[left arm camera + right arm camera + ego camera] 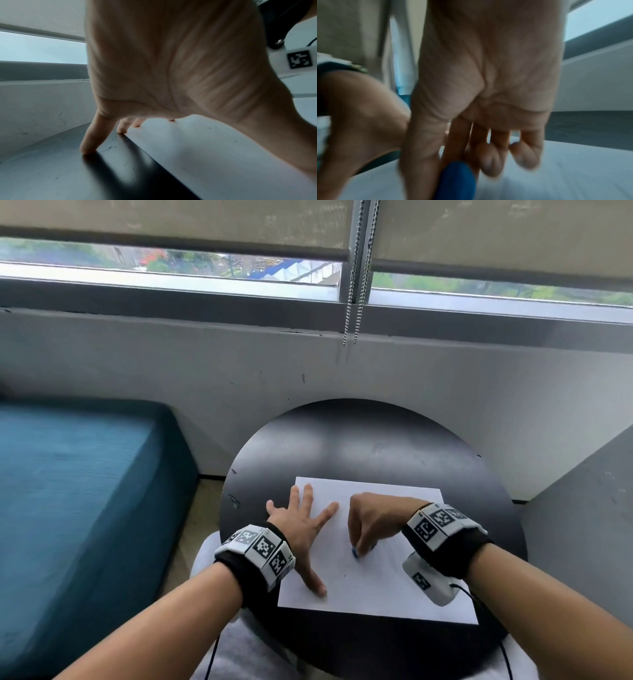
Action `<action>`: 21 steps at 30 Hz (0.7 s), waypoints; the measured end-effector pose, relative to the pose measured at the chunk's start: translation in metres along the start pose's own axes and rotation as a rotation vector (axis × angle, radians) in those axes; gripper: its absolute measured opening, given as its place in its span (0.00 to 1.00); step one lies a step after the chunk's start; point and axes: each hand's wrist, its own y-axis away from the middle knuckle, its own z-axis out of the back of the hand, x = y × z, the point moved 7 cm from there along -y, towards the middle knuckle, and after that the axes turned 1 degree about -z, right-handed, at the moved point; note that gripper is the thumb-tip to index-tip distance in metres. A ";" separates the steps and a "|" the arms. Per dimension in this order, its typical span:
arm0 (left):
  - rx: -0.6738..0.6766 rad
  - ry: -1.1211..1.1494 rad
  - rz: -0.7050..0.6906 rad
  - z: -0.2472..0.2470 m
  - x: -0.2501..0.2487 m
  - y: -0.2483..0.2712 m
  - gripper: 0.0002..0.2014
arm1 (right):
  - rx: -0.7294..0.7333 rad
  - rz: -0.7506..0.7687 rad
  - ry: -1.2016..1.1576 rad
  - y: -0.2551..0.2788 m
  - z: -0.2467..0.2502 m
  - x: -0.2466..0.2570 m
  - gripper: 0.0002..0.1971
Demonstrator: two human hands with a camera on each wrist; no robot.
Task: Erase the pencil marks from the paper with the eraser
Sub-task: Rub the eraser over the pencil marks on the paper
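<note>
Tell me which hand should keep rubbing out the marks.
Right. The right hand already pinches the blue eraser against the paper; the left hand is spread flat, pinning the sheet.

— What is the round black surface (376, 440) made of, from where you sit?

— I can't tell the material; I see a smooth, half-glossy top that mirrors the window light, with fine scratches in the left wrist view.

— And the white rectangular sheet of paper (383, 587)?

— Matt and flat, with small grey specks. The blue eraser (457, 181) looks dull, though my view is blurred.

— Anything else?

— The teal cushion (68, 491) is woven cloth, the grey wall (171, 371) matt and scuffed, and the bead chains (356, 285) shiny metal.
</note>
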 end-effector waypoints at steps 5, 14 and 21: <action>-0.013 -0.005 0.000 0.001 0.001 -0.001 0.74 | -0.156 -0.007 -0.097 -0.001 0.019 -0.009 0.04; -0.021 -0.020 0.003 0.001 0.000 -0.001 0.75 | -0.140 0.021 -0.112 0.008 0.006 -0.007 0.05; 0.013 -0.023 0.007 0.001 0.000 0.000 0.75 | 0.032 0.044 -0.051 0.017 -0.019 0.002 0.05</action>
